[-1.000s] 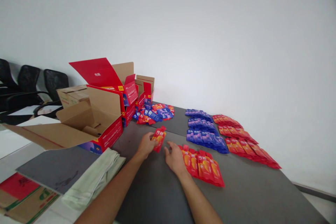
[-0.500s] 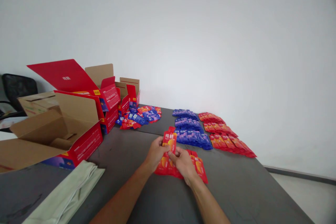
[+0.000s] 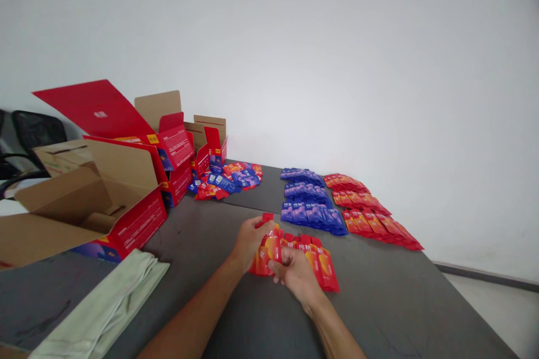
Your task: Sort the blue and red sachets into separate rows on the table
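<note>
Between my hands is a red sachet with an orange fruit picture and white lettering. My left hand is closed on its upper left side, the thumb lying across the front. My right hand pinches the lower right corner, thumb in front. A row of overlapping red sachets lies on the table beside and partly behind my right hand. Some red packaging shows below the held sachet, and I cannot tell whether it is one sachet or more.
Blue sachets and red sachets lie in rows ahead and right. Mixed loose sachets form a pile at the back. Open red cartons stand along the left. A folded pale green cloth rests on the dark table.
The held sachet has come down and tilted, and my right hand has shifted to its lower corner. More of the red row beside it shows. The whole view has shifted slightly.
</note>
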Action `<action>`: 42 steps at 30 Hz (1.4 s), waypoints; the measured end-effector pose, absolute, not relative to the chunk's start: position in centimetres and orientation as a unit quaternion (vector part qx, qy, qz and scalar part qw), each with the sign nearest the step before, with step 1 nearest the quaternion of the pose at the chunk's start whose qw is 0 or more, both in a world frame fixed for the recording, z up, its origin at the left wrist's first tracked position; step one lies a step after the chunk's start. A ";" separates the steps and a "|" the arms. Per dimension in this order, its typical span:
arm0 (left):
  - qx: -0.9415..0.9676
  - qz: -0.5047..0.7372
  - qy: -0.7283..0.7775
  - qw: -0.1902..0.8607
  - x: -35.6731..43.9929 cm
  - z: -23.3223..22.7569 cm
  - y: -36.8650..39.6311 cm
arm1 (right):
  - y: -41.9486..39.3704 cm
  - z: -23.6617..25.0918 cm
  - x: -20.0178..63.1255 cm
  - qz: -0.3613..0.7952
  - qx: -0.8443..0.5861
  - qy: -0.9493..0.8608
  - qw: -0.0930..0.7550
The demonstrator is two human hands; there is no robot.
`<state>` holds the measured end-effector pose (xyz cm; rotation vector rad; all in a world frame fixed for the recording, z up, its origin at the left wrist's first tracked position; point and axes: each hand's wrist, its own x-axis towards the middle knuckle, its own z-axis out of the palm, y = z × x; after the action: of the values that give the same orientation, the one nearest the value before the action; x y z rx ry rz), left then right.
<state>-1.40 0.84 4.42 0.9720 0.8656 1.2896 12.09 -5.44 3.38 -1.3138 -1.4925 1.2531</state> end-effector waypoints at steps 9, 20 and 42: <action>0.431 0.556 0.380 0.600 -1.5 3.7 0.3 | -6.0 4.4 11.3 0.489 -0.466 -0.612 0.411; 0.506 0.555 0.470 0.464 -2.3 4.1 0.2 | -5.7 3.4 11.1 0.483 -0.476 -0.609 0.412; 0.509 0.529 0.397 0.551 -2.7 4.5 -0.2 | -6.0 4.7 11.4 0.438 -0.493 -0.558 0.504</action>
<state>-2.65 -0.16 4.50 1.2045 0.9391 1.2503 11.42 -5.99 4.74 -1.1912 -1.3476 1.0565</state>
